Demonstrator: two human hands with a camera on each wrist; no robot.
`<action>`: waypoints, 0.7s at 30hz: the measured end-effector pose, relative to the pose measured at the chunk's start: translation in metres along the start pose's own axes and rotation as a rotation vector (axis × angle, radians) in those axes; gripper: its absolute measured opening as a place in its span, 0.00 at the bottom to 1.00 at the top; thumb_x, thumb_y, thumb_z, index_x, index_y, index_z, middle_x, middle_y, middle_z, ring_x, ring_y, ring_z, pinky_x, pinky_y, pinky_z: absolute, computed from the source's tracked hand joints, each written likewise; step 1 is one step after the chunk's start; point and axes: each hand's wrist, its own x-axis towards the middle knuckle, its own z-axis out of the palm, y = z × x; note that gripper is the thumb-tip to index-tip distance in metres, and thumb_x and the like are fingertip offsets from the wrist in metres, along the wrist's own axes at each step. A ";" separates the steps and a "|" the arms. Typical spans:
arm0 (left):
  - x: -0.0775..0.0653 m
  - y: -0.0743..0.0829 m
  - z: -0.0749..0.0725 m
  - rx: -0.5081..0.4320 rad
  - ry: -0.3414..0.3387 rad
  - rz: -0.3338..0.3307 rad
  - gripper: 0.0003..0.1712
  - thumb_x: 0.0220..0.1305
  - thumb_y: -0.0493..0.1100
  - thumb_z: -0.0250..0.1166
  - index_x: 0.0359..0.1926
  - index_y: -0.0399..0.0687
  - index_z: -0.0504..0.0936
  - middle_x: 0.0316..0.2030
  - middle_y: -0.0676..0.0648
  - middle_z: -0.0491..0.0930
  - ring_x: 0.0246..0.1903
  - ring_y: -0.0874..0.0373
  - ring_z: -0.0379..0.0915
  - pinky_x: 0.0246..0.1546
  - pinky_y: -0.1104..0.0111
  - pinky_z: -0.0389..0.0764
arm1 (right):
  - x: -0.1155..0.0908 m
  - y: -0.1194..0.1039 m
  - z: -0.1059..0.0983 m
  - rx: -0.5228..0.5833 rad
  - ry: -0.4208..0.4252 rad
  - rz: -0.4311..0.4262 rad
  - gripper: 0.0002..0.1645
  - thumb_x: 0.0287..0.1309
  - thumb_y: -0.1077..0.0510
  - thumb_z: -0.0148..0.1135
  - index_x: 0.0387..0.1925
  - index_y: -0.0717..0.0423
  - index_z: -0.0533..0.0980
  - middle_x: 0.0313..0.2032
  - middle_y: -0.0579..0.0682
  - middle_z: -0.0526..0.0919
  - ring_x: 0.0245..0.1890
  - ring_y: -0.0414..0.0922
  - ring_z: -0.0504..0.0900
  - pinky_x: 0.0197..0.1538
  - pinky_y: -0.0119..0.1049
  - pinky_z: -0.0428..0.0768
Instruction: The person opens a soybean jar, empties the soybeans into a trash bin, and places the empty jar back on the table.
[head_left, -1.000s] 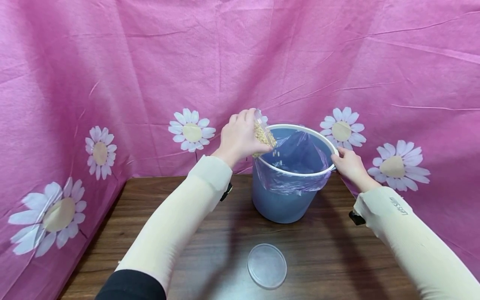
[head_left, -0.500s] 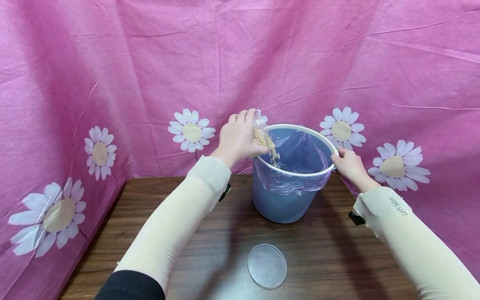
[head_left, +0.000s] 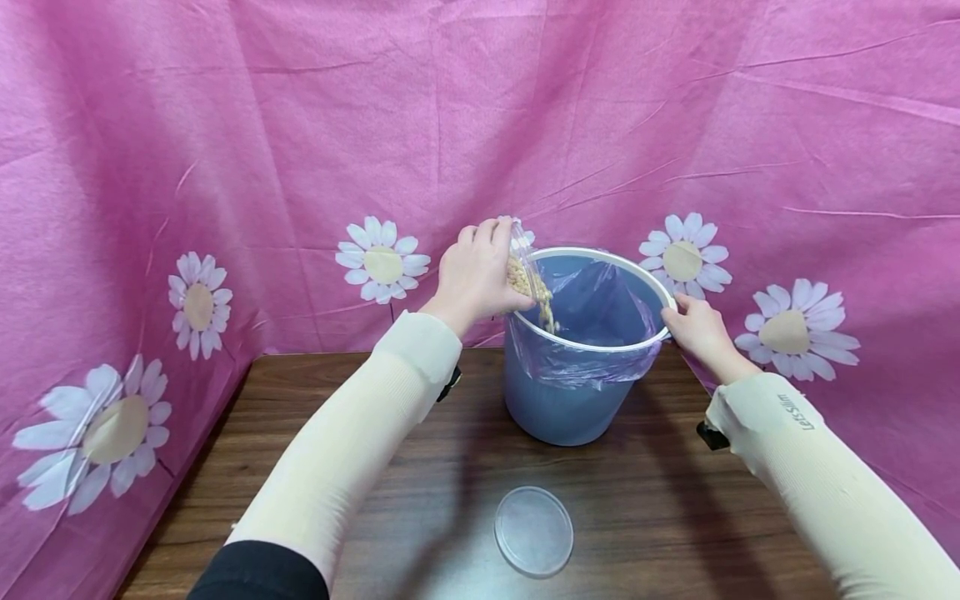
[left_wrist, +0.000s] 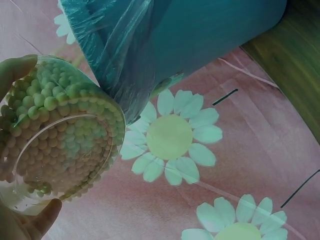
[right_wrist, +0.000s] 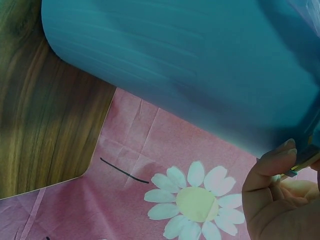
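Observation:
In the head view my left hand [head_left: 476, 271] grips a clear plastic jar [left_wrist: 70, 145] tipped on its side at the left rim of a blue-grey trash can [head_left: 562, 408]. Round, pale yellow soybeans [head_left: 528, 282] fill much of the jar. A stream of them falls from its mouth into the can. My right hand [head_left: 701, 333] holds the can's white rim on the right, thumb on top and fingers below. A thin purple bag [head_left: 581, 367] lines the can and folds out over the rim. The can's bottom is hidden from view.
A round clear lid [head_left: 534, 532] lies on the brown wooden table [head_left: 360, 492], in front of the can. Behind the table and along both sides hangs a pink cloth [head_left: 315, 150] with white daisies. The can stands near the table's back edge.
My left hand has tipped the jar slightly further. A few falling soybeans have become a steady stream, and the level in the jar has dropped somewhat. My right hand stays at the rim.

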 end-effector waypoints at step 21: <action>0.001 -0.002 0.003 0.077 0.029 0.060 0.67 0.37 0.70 0.77 0.74 0.47 0.57 0.69 0.45 0.65 0.65 0.45 0.64 0.58 0.55 0.77 | 0.000 -0.001 0.000 0.018 -0.012 0.017 0.37 0.65 0.55 0.41 0.71 0.72 0.54 0.66 0.76 0.60 0.66 0.74 0.61 0.68 0.65 0.61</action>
